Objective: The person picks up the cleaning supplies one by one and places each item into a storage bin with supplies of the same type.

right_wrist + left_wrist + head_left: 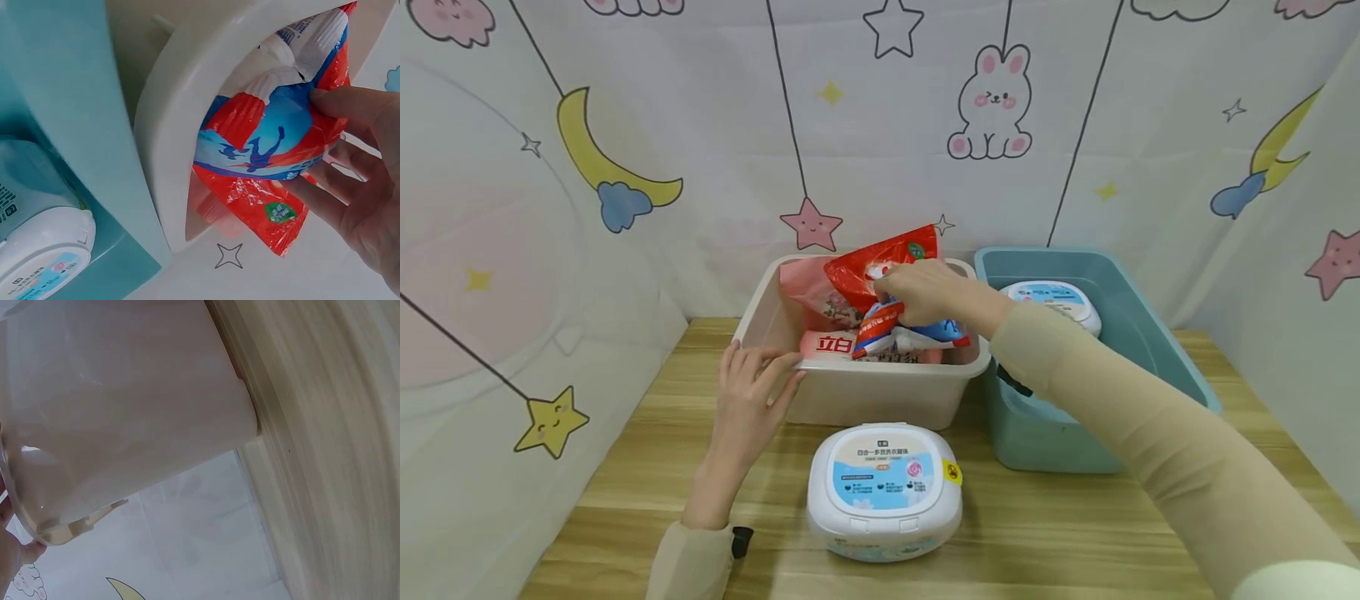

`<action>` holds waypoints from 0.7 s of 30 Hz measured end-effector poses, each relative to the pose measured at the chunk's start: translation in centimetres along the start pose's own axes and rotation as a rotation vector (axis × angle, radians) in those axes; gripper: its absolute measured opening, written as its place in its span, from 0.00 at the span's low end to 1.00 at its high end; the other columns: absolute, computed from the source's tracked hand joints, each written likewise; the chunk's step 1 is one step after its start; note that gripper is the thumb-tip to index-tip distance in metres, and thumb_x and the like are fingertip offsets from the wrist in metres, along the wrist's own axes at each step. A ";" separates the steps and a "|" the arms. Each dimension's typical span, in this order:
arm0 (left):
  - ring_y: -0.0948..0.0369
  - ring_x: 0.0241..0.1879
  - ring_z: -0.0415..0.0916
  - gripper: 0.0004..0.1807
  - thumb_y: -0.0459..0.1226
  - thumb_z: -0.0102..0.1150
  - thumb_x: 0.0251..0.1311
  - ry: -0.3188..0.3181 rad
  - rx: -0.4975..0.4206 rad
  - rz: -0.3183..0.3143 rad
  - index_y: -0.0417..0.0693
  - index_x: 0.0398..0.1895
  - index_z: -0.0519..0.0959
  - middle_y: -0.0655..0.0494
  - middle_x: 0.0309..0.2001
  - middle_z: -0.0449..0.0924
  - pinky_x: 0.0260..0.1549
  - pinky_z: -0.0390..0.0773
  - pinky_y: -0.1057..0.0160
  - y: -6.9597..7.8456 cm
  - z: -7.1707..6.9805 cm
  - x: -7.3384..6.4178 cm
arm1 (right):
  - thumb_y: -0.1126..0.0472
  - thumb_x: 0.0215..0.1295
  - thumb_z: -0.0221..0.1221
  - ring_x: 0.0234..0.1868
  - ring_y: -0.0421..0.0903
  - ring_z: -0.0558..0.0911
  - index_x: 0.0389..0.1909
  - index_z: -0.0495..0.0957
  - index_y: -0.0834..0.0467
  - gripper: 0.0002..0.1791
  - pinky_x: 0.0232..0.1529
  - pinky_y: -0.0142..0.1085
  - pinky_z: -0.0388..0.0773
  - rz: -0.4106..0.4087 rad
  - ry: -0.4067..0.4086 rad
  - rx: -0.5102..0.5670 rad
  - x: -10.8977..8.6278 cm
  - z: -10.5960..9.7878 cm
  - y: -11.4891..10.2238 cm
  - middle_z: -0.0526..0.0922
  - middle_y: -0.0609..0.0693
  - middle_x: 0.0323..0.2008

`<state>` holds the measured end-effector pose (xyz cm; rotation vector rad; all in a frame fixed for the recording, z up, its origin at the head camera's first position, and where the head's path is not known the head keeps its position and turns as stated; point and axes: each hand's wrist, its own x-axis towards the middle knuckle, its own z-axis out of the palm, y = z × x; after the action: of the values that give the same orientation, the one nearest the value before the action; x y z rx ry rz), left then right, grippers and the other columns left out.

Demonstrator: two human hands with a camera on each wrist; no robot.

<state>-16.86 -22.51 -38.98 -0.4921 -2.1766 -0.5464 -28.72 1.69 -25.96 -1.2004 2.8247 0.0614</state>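
Observation:
In the head view, my right hand (925, 287) reaches into the cream bin (865, 392) and grips a red and blue plastic bag (262, 137), thumb on one side and fingers on the other. The bag's red end (887, 258) sticks up above the rim. Pink packets (816, 287) lie beneath and behind it in the bin. My left hand (748, 392) holds the bin's front left rim, fingers over the edge and thumb outside. In the left wrist view, the thumb (32, 551) shows below the rim's corner.
Right of the cream bin stands a teal bin (1060, 442) with a white lidded tub (1056, 304) inside. A similar white tub (886, 492) with a blue label sits on the wooden table (1045, 533) in front. A patterned cloth (895, 125) hangs behind.

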 end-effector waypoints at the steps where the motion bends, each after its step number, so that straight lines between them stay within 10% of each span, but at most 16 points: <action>1: 0.46 0.47 0.71 0.15 0.34 0.70 0.50 0.004 -0.002 0.000 0.46 0.43 0.82 0.45 0.41 0.78 0.65 0.55 0.34 0.0 0.0 0.0 | 0.58 0.54 0.67 0.43 0.44 0.78 0.52 0.78 0.49 0.22 0.41 0.33 0.80 0.004 -0.010 0.001 0.1 0.1 0.0 0.83 0.47 0.49; 21: 0.46 0.46 0.73 0.15 0.32 0.72 0.48 0.040 0.008 0.017 0.46 0.41 0.83 0.45 0.39 0.79 0.64 0.57 0.33 0.1 0.1 0.0 | 0.59 0.55 0.68 0.50 0.47 0.76 0.49 0.77 0.48 0.20 0.62 0.49 0.73 0.054 -0.187 0.053 0.7 1.0 -0.6 0.81 0.47 0.51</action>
<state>-16.89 -22.36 -39.04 -0.4916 -2.1338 -0.5338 -28.71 0.84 -27.04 -1.0488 2.6789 0.0950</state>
